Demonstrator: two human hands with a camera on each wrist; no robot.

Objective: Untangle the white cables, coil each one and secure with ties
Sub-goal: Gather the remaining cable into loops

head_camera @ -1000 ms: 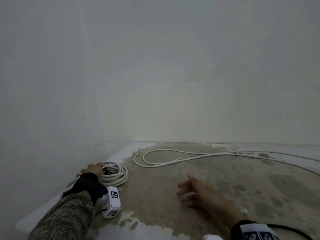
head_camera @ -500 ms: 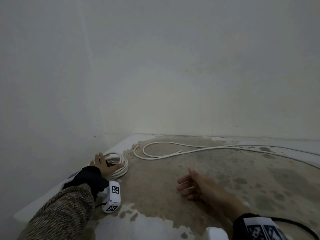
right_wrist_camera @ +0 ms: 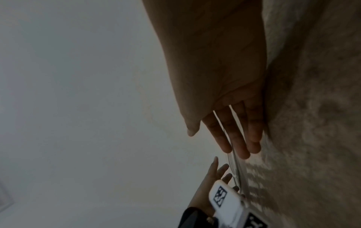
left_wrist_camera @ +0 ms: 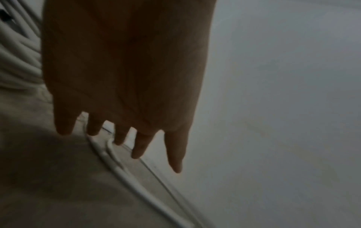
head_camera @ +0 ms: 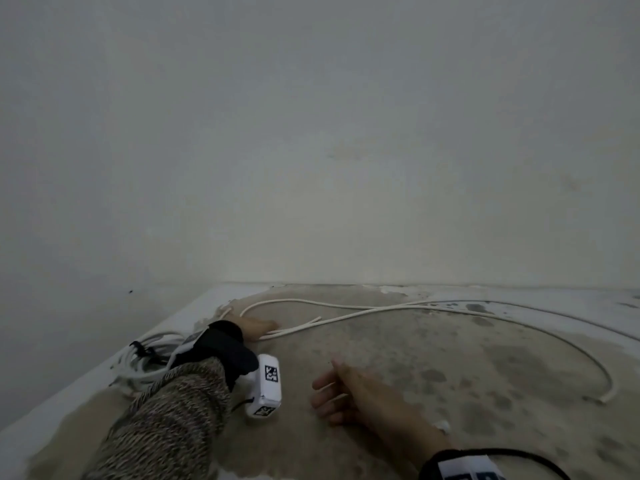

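Straight, spread fingers (left_wrist_camera: 136,148) of the left hand (head_camera: 258,328) reach the loose white cable (head_camera: 381,308), holding nothing; the right hand (head_camera: 360,393) rests relaxed and empty at five o'clock. At the left hand's seven o'clock lies the tied coil (head_camera: 145,362). Risk: dragging the long loop across the floor (head_camera: 450,358) could re-cross its strands.

The left hand (left_wrist_camera: 125,69) is reaching, fingers (left_wrist_camera: 140,146) straight, over a white cable (left_wrist_camera: 125,177) lying on the floor (left_wrist_camera: 48,185).
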